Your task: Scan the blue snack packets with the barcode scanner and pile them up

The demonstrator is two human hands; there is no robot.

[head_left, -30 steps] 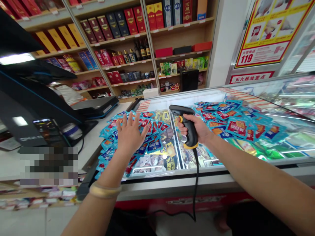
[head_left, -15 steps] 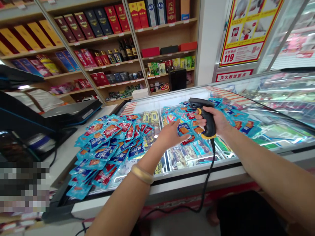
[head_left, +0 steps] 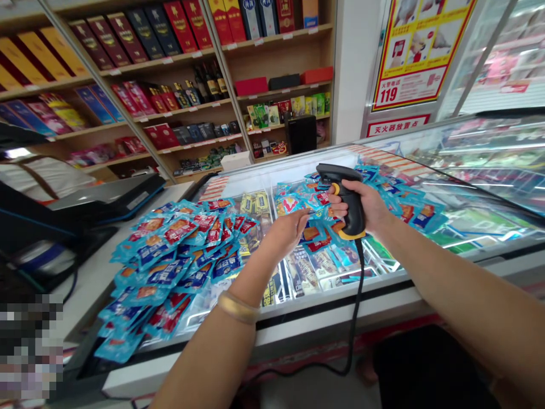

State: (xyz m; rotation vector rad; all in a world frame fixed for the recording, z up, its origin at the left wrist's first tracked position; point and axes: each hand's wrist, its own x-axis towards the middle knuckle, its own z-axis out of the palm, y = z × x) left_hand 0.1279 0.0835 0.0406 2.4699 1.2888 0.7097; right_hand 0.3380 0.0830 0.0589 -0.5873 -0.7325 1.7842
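Note:
My right hand [head_left: 361, 204] is wrapped round the grip of a black and yellow barcode scanner [head_left: 351, 218], whose head points left above the glass top of a chest freezer. With fingers pressed together, my left hand [head_left: 287, 230] pinches the edge of a blue snack packet [head_left: 313, 230] just left of the scanner. Part of that packet is hidden by the hand and by packets around it. A large heap of blue snack packets [head_left: 166, 258] with red or navy labels lies to the left. More packets [head_left: 409, 199] spread out beyond my right hand.
Under the freezer's glass lid are wrapped ice creams [head_left: 306, 270]. The scanner's black cable [head_left: 355, 318] hangs over the freezer's front edge [head_left: 293, 326]. A counter with dark equipment [head_left: 123, 196] stands at the left. Shelves of boxes and bottles [head_left: 213, 82] rise behind.
My left hand's fingers have closed from spread to a pinch on a packet. The scanner stays in my right hand. The view has shifted slightly, so everything appears a little further left.

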